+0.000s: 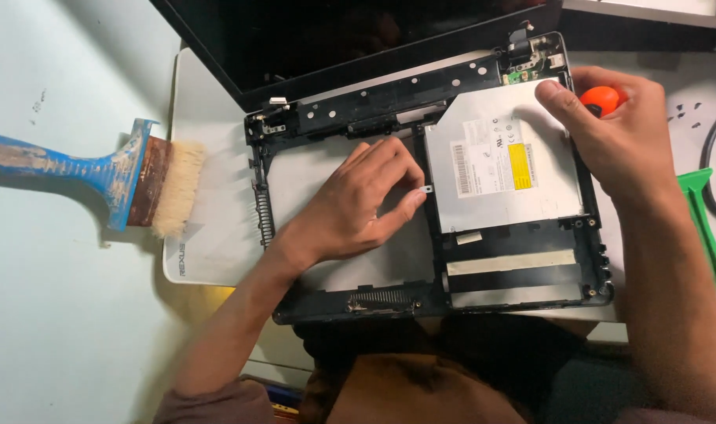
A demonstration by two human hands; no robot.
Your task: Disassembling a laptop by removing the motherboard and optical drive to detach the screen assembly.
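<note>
A repair bench: gutted laptop shell point(358, 306), dusting brush point(130, 177) (well worn).

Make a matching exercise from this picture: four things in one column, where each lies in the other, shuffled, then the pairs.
Things:
1. brush
2. optical drive
3. green tool
4. left hand

Places:
A. at the right edge, past the right forearm
B. inside the open laptop base, fingers at the drive's small tab
C. on the table left of the laptop
D. in the right half of the laptop base

Pairs: 1-C, 2-D, 3-A, 4-B
</note>
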